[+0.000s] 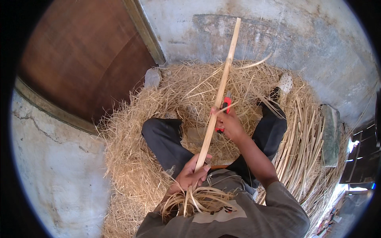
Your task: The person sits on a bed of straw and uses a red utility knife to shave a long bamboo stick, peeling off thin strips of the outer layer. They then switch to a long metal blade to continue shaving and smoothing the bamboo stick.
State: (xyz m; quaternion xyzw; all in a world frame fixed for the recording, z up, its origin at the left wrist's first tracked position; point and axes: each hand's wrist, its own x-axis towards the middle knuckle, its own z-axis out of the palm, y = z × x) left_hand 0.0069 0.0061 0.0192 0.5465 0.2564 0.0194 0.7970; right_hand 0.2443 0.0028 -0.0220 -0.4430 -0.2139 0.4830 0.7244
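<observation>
A long pale bamboo strip (225,75) slants up and away from my lap, its far end in front of the wall. My left hand (192,174) is closed around its near end, close to my body. Partway up the strip, my right hand (229,122) grips a red and black utility knife (227,103), with the fingers against the bamboo. A thin curl of bamboo (226,110) shows at that hand; the blade's contact with the strip is hard to make out. Long loose peelings (198,197) hang in a tangle below my left hand, against my shirt.
Straw-like shavings (131,146) cover the floor around my bent legs. Many thin bamboo strips (297,154) lie at the right, beside a stone block (330,135). A brown door (79,51) stands at left, a small stone (152,78) by its frame, and a stained wall (309,43) ahead.
</observation>
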